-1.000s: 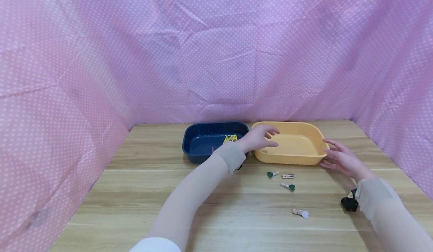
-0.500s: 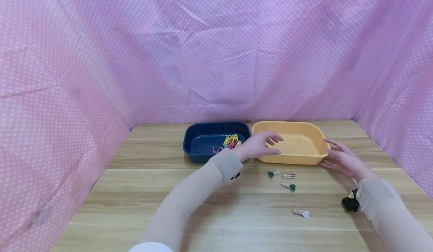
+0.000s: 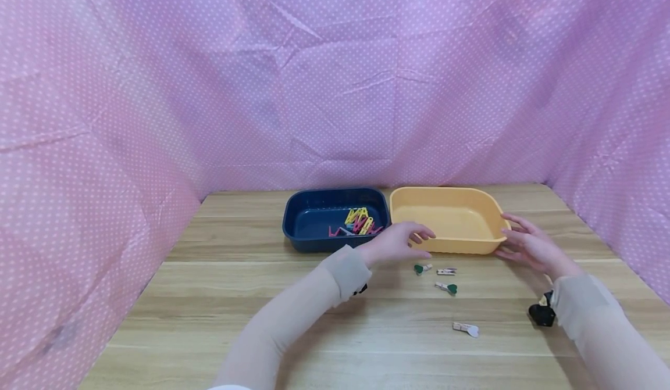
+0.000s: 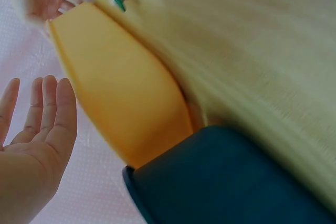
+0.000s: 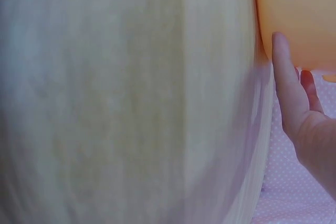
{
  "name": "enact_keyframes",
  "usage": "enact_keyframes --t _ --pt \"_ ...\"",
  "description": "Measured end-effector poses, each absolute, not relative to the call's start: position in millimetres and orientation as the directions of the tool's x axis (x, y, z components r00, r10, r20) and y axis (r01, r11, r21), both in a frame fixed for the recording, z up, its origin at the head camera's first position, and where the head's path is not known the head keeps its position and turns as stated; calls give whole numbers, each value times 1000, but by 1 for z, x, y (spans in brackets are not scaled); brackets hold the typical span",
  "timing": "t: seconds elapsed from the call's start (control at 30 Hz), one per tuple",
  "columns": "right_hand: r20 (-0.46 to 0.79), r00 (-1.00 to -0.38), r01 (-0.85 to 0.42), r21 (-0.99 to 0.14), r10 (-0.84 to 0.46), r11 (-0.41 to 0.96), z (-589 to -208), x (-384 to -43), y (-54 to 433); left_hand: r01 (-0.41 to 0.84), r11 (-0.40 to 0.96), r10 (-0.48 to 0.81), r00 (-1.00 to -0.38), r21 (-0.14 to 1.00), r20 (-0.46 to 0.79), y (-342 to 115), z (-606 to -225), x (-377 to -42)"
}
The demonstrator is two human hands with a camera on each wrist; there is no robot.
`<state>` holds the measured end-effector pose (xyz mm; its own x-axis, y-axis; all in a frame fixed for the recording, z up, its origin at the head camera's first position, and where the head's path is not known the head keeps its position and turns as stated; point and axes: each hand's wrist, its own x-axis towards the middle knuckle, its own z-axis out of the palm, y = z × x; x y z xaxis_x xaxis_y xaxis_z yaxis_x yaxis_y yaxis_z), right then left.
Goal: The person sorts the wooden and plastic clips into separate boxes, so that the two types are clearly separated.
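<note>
My left hand (image 3: 396,241) hovers at the front left corner of the yellow bin (image 3: 449,244), its fingers apart and nothing between them; the left wrist view shows the palm and straight fingers (image 4: 66,103). At the bin's right end is my right hand (image 3: 530,249), whose extended fingers (image 5: 286,72) touch the outer wall. Close against the yellow bin's left side stands a navy blue bin (image 3: 309,243). It contains yellow clips (image 3: 357,215), pink clips (image 3: 360,224) and some others, lying together near its right end.
Small wooden clothespins lie on the table (image 3: 209,297) in front of the bins: two with green hearts (image 3: 419,269), one plain clothespin (image 3: 446,272) and one with a white heart (image 3: 473,331). A pink dotted cloth (image 3: 335,111) hangs behind and at both sides.
My left hand has come down and toward me from over the yellow bin to its front corner, uncovering more clips in the blue bin. The right hand has stayed at the bin's end.
</note>
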<state>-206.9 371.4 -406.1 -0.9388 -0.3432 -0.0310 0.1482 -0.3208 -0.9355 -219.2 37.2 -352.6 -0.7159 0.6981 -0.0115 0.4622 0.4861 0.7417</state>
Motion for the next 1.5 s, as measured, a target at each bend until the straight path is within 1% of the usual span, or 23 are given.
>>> enact_keyframes --t 0.23,0.5,0.77,0.9,1.13,1.33,1.5 --pt "-37 -939 151 -937 -341 -314 -406 -207 371 483 485 728 -685 729 -30 36 -366 -216" --pt "-45 -941 157 -935 -336 -317 -405 -206 370 453 520 734 -670 724 -108 38 -378 -214" --pt "-60 -943 167 -937 -328 -308 -405 -206 370 542 550 759 -642 635 -109 41 -388 -215" --pt "-65 -944 170 -936 -323 -309 -405 -206 370 557 547 766 -634 625 -106 41 -388 -214" --pt "-56 -946 157 -941 -319 -300 -404 -206 369 546 546 769 -628 635 -121 43 -393 -214" --pt "-60 -947 160 -940 -315 -302 -405 -206 369 488 597 733 -654 637 -185 48 -394 -213" --pt "-72 -947 170 -940 -312 -297 -404 -206 368 487 626 721 -660 609 -213 52 -392 -213"
